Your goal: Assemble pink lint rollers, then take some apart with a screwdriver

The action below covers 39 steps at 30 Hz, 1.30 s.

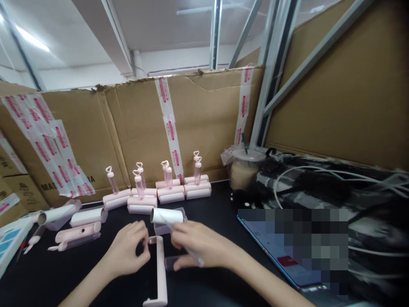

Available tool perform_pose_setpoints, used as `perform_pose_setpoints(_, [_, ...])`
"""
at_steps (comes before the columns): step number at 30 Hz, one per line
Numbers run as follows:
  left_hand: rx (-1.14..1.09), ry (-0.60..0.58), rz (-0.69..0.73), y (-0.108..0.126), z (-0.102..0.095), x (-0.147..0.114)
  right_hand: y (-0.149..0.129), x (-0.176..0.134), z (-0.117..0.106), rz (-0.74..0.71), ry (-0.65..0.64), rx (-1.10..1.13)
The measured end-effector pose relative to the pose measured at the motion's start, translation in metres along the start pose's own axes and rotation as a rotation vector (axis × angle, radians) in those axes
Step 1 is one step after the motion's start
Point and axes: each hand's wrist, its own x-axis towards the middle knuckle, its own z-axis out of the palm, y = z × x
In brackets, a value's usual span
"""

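My left hand (129, 247) is closed, its thumb and index finger curled into a ring beside the upper end of a pink U-shaped roller frame (161, 270). What its fingertips pinch, if anything, is hidden. The frame lies on the black table, its long bar pointing toward me. My right hand (204, 245) grips a slim clear plastic tube (195, 257), slanting under the fingers. By that thumb is a clear plastic piece (171, 263). Just beyond my right fingers lies a white paper roll (168, 216) with a clear cover (162, 229).
Several pink rollers with upright heart-topped handles (142, 200) line the cardboard wall (137, 119). More roller parts (78, 232) lie at left. On the right are a drink cup (244, 168), a phone (271, 251), and white cables (306, 168) over a dark, cluttered heap.
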Motion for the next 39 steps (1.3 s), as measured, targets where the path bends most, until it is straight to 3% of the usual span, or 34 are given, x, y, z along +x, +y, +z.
perform_pose_setpoints(4, [-0.036, -0.251, 0.081, -0.003, 0.004, -0.009, -0.001, 0.000, 0.015, -0.070, -0.203, -0.095])
perform_pose_setpoints(7, [-0.124, -0.274, 0.086, -0.002, -0.003, -0.008, 0.000, -0.002, 0.015, -0.035, -0.147, 0.069])
perform_pose_setpoints(11, [-0.211, -0.109, 0.057, 0.007, -0.014, -0.007, -0.007, 0.003, 0.022, 0.063, 0.159, 0.440])
perform_pose_setpoints(13, [-0.419, 0.005, 0.016, 0.016, -0.009, -0.008, -0.014, 0.007, 0.028, 0.095, 0.300, 0.566])
perform_pose_setpoints(16, [-0.902, 0.104, -0.052, 0.028, 0.007, -0.009, -0.024, 0.009, 0.029, 0.090, 0.370, 0.590])
perform_pose_setpoints(18, [-1.064, 0.203, -0.074, 0.033, 0.015, -0.012, -0.025, 0.008, 0.022, 0.080, 0.381, 0.577])
perform_pose_setpoints(22, [-0.846, 0.379, -0.076, 0.028, 0.012, -0.021, -0.018, -0.001, 0.003, 0.092, 0.554, 0.728])
perform_pose_setpoints(25, [-0.593, 0.352, -0.122, 0.023, 0.004, -0.024, -0.017, -0.005, -0.003, 0.107, 0.606, 0.796])
perform_pose_setpoints(29, [-0.419, 0.277, -0.237, 0.026, -0.001, -0.016, -0.027, -0.003, -0.003, 0.164, 0.554, 0.327])
perform_pose_setpoints(33, [-0.319, 0.228, -0.251, 0.033, 0.006, -0.010, -0.032, 0.006, 0.004, 0.182, 0.509, -0.094])
perform_pose_setpoints(39, [-0.265, 0.109, -0.108, 0.043, 0.030, -0.006, -0.038, 0.012, 0.028, 0.270, 0.440, -0.111])
